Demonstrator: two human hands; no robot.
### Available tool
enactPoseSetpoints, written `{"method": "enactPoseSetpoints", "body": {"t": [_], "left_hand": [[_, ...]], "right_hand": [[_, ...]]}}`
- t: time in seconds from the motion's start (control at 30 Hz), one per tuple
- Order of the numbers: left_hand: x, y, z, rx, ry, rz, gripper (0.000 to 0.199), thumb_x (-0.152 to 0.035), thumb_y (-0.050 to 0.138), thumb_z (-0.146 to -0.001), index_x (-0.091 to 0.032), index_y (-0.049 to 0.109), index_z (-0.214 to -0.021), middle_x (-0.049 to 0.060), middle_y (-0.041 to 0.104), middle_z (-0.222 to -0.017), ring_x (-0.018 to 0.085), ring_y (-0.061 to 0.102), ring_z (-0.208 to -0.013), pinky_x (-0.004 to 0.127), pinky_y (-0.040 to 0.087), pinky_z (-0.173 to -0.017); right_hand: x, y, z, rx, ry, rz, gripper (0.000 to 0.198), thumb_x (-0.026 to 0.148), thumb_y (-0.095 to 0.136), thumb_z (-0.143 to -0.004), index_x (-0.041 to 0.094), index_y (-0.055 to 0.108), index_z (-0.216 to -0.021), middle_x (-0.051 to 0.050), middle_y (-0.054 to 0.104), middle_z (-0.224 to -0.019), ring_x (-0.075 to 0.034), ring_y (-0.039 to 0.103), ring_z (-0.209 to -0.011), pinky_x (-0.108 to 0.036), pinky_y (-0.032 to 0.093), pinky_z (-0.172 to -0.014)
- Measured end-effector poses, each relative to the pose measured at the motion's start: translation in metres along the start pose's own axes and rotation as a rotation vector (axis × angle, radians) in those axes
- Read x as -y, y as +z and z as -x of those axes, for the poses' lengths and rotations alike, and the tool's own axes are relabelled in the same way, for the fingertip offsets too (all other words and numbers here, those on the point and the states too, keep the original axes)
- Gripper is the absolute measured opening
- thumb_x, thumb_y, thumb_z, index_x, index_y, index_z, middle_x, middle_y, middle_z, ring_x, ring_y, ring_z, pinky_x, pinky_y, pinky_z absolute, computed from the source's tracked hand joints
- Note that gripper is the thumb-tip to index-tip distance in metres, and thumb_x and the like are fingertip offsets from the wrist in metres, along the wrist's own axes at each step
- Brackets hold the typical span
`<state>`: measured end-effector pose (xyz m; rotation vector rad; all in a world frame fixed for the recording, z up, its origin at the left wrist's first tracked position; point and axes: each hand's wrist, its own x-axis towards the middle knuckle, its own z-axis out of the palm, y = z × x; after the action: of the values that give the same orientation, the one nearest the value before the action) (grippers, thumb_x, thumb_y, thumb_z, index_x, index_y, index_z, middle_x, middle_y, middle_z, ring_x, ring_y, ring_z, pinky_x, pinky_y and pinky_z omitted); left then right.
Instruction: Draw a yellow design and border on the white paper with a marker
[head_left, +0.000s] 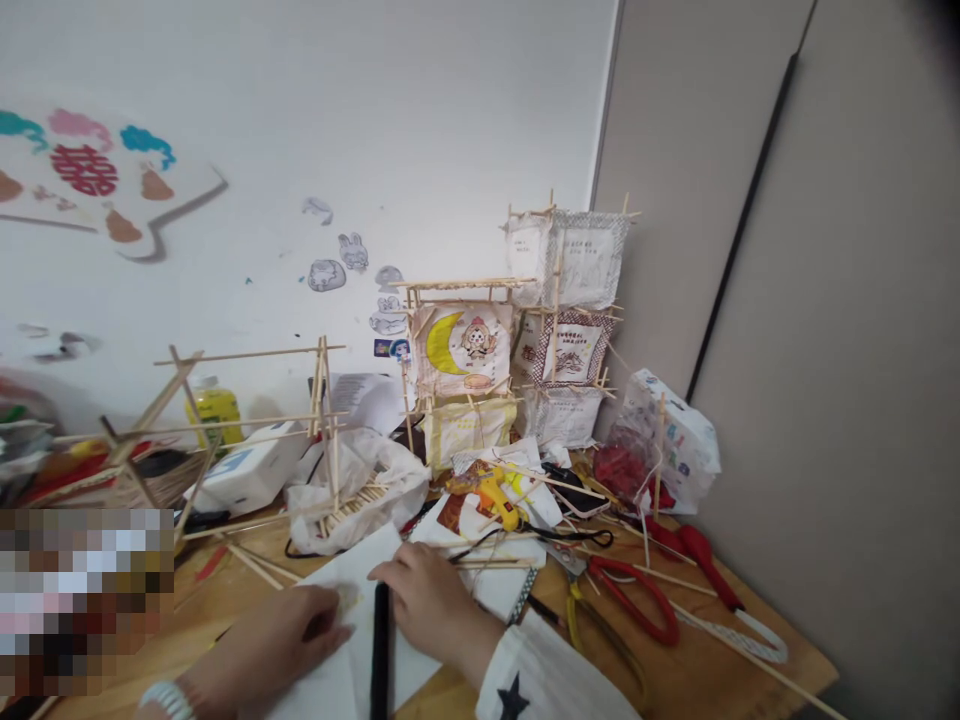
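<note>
Head cam: left hand [300, 630] half-curled around nothing visible, right hand [427, 595] bent by the black stick [381, 650] (can't tell if gripping), probably both steadying the paper [356, 562] on the table's [720, 680] near side.

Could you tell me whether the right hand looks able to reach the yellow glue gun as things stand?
Probably yes: the right hand rests just short of the glue gun, and only thin sticks and a black cord seem to lie between.
</note>
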<state>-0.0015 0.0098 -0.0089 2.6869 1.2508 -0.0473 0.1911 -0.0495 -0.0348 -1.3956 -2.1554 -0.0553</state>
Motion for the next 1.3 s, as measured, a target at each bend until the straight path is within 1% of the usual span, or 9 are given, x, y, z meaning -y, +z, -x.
{"method": "enactPoseSetpoints", "body": {"t": [0.1, 0.27, 0.37, 0.47, 0.63, 0.83, 0.93, 1.07, 1.3], "left_hand": [[0.001, 0.001, -0.001, -0.008, -0.021, -0.012, 0.04, -0.058, 0.038, -0.077, -0.023, 0.054, -0.065, -0.001, 0.064, -0.067, 0.018, 0.055, -0.061, 0.029, 0.036, -0.055], [-0.003, -0.002, 0.002, -0.005, -0.03, -0.001, 0.039, -0.052, 0.036, -0.08, -0.02, 0.054, -0.066, 0.003, 0.064, -0.069, 0.019, 0.055, -0.062, 0.029, 0.035, -0.055], [-0.006, -0.003, 0.005, -0.019, -0.037, 0.003, 0.036, -0.047, 0.036, -0.081, -0.019, 0.054, -0.066, 0.004, 0.064, -0.07, 0.018, 0.055, -0.063, 0.029, 0.034, -0.055], [-0.006, -0.002, 0.005, -0.027, -0.043, 0.019, 0.036, -0.045, 0.037, -0.081, -0.018, 0.056, -0.068, 0.005, 0.064, -0.071, 0.018, 0.054, -0.063, 0.028, 0.032, -0.055], [-0.006, -0.001, 0.006, -0.038, -0.05, -0.012, 0.034, -0.042, 0.039, -0.08, -0.017, 0.06, -0.069, 0.005, 0.064, -0.07, 0.017, 0.052, -0.062, 0.027, 0.029, -0.054], [-0.007, 0.0, 0.009, -0.083, -0.025, -0.013, 0.031, -0.038, 0.041, -0.079, -0.018, 0.062, -0.069, 0.005, 0.062, -0.068, 0.016, 0.049, -0.059, 0.027, 0.027, -0.053], [-0.007, 0.0, 0.01, -0.095, -0.02, -0.022, 0.031, -0.038, 0.042, -0.078, -0.018, 0.063, -0.069, 0.005, 0.062, -0.067, 0.015, 0.047, -0.057, 0.026, 0.026, -0.051], [-0.006, 0.001, 0.01, -0.099, -0.005, -0.01, 0.03, -0.039, 0.043, -0.078, -0.018, 0.062, -0.068, 0.004, 0.061, -0.066, 0.014, 0.045, -0.056, 0.026, 0.024, -0.051], [-0.006, 0.0, 0.01, -0.099, 0.005, -0.004, 0.027, -0.036, 0.044, -0.077, -0.018, 0.06, -0.066, 0.003, 0.059, -0.063, 0.013, 0.041, -0.051, 0.027, 0.022, -0.05]], "right_hand": [[-0.001, 0.001, -0.001, -0.034, 0.025, -0.007, 0.031, 0.011, 0.055, -0.079, 0.021, 0.058, -0.109, -0.006, 0.059, -0.096, -0.022, 0.053, -0.092, -0.03, 0.044, -0.079], [-0.002, 0.006, -0.002, -0.031, 0.056, -0.051, 0.02, 0.012, 0.05, -0.086, 0.02, 0.06, -0.101, -0.005, 0.065, -0.094, -0.021, 0.058, -0.09, -0.029, 0.043, -0.078], [0.0, 0.004, 0.0, -0.005, 0.077, -0.04, 0.024, 0.012, 0.047, -0.087, 0.021, 0.059, -0.106, -0.005, 0.067, -0.09, -0.021, 0.061, -0.084, -0.028, 0.044, -0.072], [0.005, -0.001, 0.002, -0.01, 0.061, -0.019, 0.03, 0.012, 0.051, -0.084, 0.023, 0.057, -0.111, -0.005, 0.066, -0.096, -0.021, 0.06, -0.088, -0.028, 0.044, -0.074], [0.011, -0.007, 0.005, 0.118, 0.011, 0.069, 0.015, 0.025, 0.054, -0.086, 0.023, 0.063, -0.098, -0.004, 0.068, -0.084, -0.022, 0.063, -0.08, -0.028, 0.044, -0.069], [0.014, -0.005, 0.007, 0.181, 0.042, 0.069, 0.019, 0.035, 0.054, -0.087, 0.024, 0.062, -0.101, -0.004, 0.071, -0.086, -0.023, 0.066, -0.08, -0.027, 0.044, -0.066], [0.015, -0.005, 0.006, 0.212, 0.04, 0.096, 0.017, 0.025, 0.05, -0.088, 0.024, 0.061, -0.101, -0.004, 0.071, -0.085, -0.022, 0.066, -0.079, -0.026, 0.043, -0.064], [0.015, -0.006, 0.005, 0.266, -0.002, 0.134, 0.03, 0.008, 0.045, -0.084, 0.026, 0.062, -0.101, -0.004, 0.071, -0.085, -0.021, 0.066, -0.08, -0.025, 0.042, -0.062], [0.016, -0.007, 0.007, 0.292, -0.075, 0.266, 0.02, 0.007, 0.049, -0.082, 0.02, 0.061, -0.091, -0.005, 0.068, -0.081, -0.021, 0.065, -0.076, -0.026, 0.044, -0.06]]}}
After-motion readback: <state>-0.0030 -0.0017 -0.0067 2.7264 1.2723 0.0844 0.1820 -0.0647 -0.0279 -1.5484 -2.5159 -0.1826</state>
